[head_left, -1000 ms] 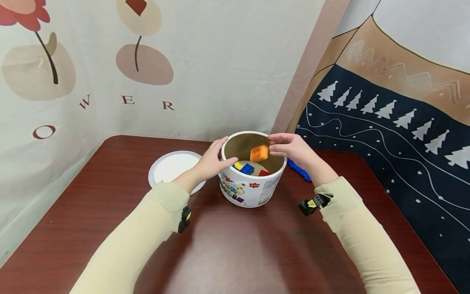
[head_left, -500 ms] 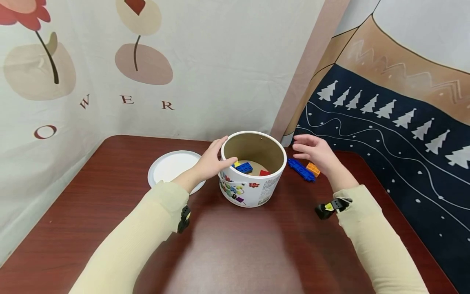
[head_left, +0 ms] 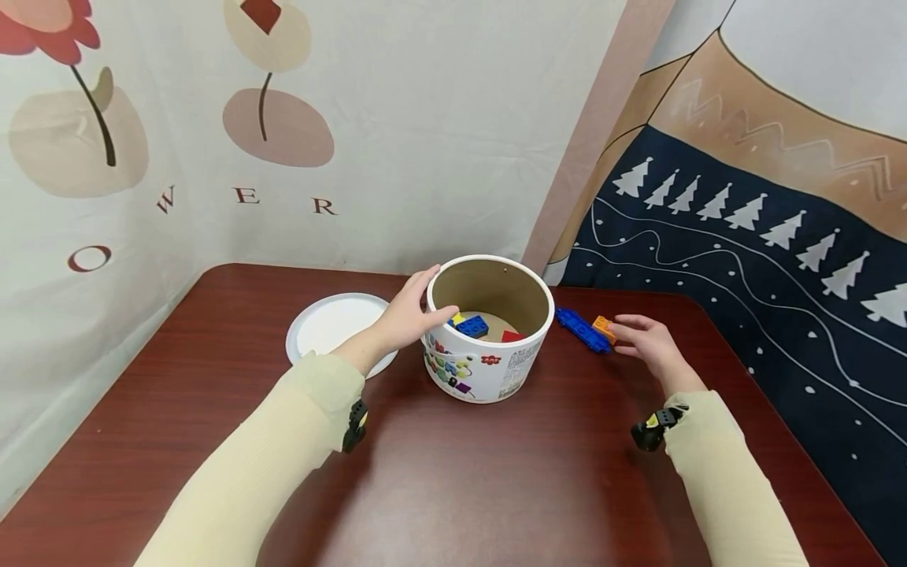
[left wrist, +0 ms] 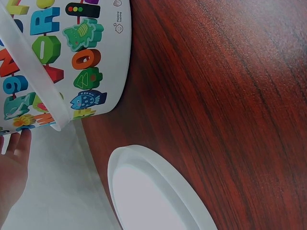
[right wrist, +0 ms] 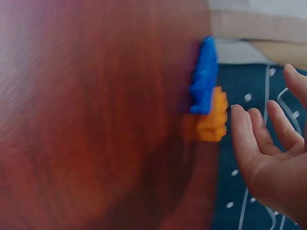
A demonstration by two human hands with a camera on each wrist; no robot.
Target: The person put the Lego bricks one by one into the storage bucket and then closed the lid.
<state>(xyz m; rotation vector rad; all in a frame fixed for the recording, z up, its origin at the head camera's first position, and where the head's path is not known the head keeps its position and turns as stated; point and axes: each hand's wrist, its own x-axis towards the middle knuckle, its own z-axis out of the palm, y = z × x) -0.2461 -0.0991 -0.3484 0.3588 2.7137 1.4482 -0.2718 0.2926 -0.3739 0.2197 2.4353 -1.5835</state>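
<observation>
Orange, block-shaped and studded, a small toy brick (head_left: 602,325) lay on the table just beside the fingertips of the right hand (head_left: 652,346). That hand was loosely extended, fingers parted, with hold of nothing; the right wrist view showed a narrow gap between fingertips and brick. Against the brick's left side lay a long, narrow blue toy piece (head_left: 583,331), set at a slant.

The left hand (head_left: 407,315) was spread wide at the left rim of a round white bucket (head_left: 489,378) — thumb across the rim, fingers along the outer side — touching it without closing around it. The bucket stood upright and uncovered. On its floor lay a blue studded brick (head_left: 472,327), a yellow piece (head_left: 457,318) and a red piece (head_left: 512,336). Its outer wall carried coloured printed pictures and a white strap handle (left wrist: 36,72).

Left of the bucket, a round white lid (head_left: 340,319) lay flat on the reddish-brown wood-grain table (head_left: 453,472). Behind stood a pale flower-printed fabric backdrop (head_left: 411,142) — and, to the right, a navy hanging with white trees (head_left: 673,228).
</observation>
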